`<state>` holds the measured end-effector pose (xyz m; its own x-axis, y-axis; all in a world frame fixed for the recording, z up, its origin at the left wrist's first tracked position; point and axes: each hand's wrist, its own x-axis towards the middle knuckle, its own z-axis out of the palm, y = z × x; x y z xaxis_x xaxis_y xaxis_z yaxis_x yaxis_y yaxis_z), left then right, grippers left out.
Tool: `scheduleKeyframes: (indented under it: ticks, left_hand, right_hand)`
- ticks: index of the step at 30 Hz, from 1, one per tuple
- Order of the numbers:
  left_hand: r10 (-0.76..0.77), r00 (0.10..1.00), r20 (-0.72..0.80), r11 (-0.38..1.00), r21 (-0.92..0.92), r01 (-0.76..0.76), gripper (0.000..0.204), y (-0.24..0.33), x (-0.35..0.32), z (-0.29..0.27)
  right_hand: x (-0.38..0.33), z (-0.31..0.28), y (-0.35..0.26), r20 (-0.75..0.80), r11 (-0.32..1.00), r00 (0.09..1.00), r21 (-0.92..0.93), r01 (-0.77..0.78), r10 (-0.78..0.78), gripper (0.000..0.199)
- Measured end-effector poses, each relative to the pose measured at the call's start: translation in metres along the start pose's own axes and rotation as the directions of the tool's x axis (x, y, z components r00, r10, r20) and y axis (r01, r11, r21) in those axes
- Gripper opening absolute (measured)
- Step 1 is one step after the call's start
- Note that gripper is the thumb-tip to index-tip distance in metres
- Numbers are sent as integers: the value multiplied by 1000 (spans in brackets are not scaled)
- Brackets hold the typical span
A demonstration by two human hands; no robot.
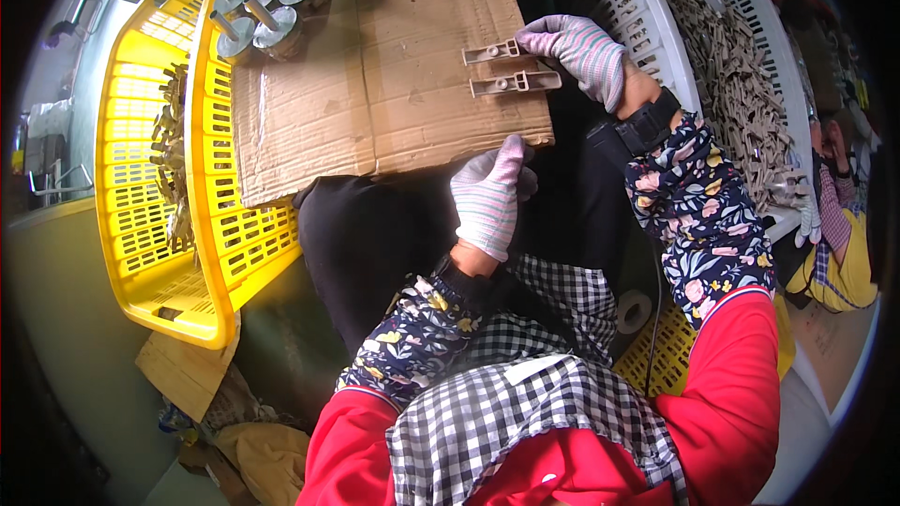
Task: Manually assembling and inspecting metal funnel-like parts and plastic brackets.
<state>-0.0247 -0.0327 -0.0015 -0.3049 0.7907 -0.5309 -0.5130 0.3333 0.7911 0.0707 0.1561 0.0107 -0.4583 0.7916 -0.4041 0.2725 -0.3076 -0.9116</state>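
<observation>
Two small beige plastic parts lie side by side near the right edge of a brown cardboard sheet [403, 75]. My right hand [586, 56], in a striped knit glove, closes its fingertips at the right end of the farther beige plastic part [491, 52]. Just below that hand rests the nearer beige part [516, 83], which it does not touch. My left hand [489, 195], gloved alike, is by the cardboard's near edge with thumb and fingers drawn together. Whatever is between those fingers, if anything, is hidden.
Several round metal discs with upright rods [272, 23] stand at the cardboard's far left. A yellow crate [211, 225] holding brownish parts is to the left. At right, a pale crate [647, 14] is heaped with beige parts [741, 84]. Another person's hand [808, 215] shows beyond it.
</observation>
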Motion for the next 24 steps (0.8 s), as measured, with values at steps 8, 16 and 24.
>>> scheduleKeyframes:
  ticks: [8, 16, 24]
  left_hand:
    - [18, 1000, 22, 1000, -3, -17, 31, -2, 7, 9]
    - [92, 993, -72, 988, 131, -82, 30, -4, 18, 29]
    - [110, 992, -60, 993, 45, -107, 25, -2, 17, 32]
  right_hand:
    - [5, -4, -2, -108, 939, 981, -323, 118, -161, 20]
    - [-1, -22, -30, -80, 697, 981, -714, 67, -176, 39]
    - [-5, -178, -40, -232, 731, 893, -668, 142, -385, 42]
